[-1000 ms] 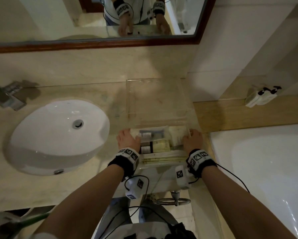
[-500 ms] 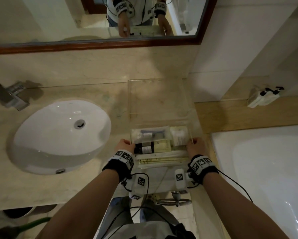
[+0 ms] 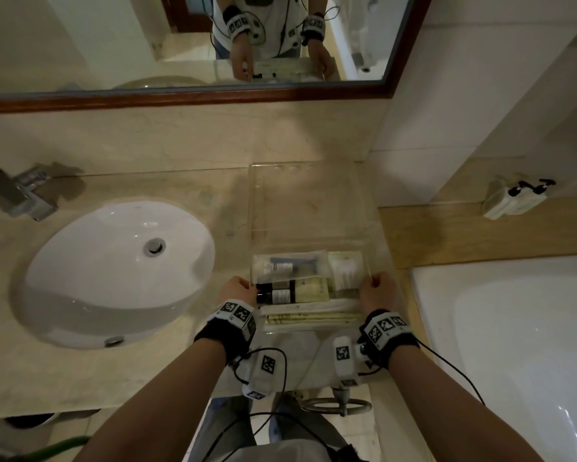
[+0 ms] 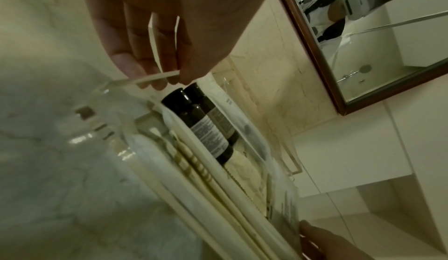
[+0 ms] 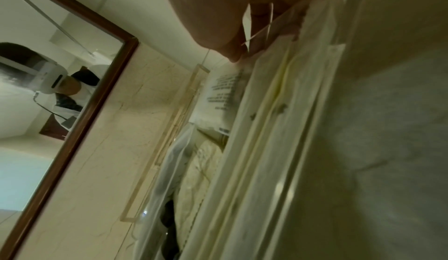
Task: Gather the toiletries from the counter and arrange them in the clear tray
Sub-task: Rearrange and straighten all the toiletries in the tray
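The clear tray [image 3: 313, 331] sits near the counter's front edge, between the sink and the bathtub. It holds two dark bottles [image 3: 280, 293] lying side by side, a clear pouch [image 3: 287, 267] with a small tube, a white sachet [image 3: 345, 270] and long toothbrush packets [image 3: 313, 318]. My left hand [image 3: 237, 290] pinches the tray's left wall [image 4: 145, 79], thumb inside by the dark bottles [image 4: 201, 122]. My right hand [image 3: 378, 291] pinches the right wall [image 5: 257, 32] next to the printed sachet [image 5: 223, 91]. Whether the tray rests on the counter or is lifted, I cannot tell.
A second clear acrylic tray [image 3: 305, 198] stands behind, against the wall. The white sink [image 3: 113, 271] and faucet [image 3: 20, 195] are to the left. The bathtub [image 3: 514, 345] lies to the right, with soap dispensers [image 3: 517, 198] on its ledge. A mirror [image 3: 180, 45] hangs above.
Both hands have slid back toward me along the tray's sides and now pinch its walls. The tray with its toiletries has come slightly nearer.
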`<state>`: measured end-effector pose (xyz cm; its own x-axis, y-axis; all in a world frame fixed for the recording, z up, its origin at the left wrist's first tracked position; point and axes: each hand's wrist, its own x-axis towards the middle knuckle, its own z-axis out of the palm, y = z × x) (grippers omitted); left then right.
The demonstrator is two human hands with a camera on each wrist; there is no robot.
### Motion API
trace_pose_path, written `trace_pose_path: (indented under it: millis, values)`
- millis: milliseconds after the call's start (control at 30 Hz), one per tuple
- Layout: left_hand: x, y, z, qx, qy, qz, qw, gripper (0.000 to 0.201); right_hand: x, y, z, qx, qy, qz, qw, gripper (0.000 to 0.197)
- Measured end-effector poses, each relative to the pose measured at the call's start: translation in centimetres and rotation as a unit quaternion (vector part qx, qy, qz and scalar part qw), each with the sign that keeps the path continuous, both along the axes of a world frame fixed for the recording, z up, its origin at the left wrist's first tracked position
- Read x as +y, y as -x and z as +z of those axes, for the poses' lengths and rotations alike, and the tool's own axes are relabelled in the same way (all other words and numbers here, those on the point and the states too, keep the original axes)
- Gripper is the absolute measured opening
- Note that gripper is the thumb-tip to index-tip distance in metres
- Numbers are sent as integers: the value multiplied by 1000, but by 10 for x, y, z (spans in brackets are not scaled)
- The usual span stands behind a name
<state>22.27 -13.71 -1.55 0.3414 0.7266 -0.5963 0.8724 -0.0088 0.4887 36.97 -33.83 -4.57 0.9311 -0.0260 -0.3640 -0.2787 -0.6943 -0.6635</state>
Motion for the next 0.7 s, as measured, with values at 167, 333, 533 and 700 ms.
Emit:
trace_pose_path:
  millis: [167, 333, 533, 700]
  values:
    - [10, -6, 2, -28, 24, 16, 999, 9, 12, -14, 2, -10, 0, 4, 1000, 19]
    - [19, -17, 5, -52, 32, 27, 998, 10, 17, -25, -1, -2, -8, -3, 1000, 19]
    - [30, -31, 10, -56, 26, 25, 998, 27, 28, -35, -1, 2, 2, 3, 1000, 19]
    - [36, -40, 13, -49, 16, 20, 998, 13, 37, -44, 2, 12, 1, 5, 1000, 20]
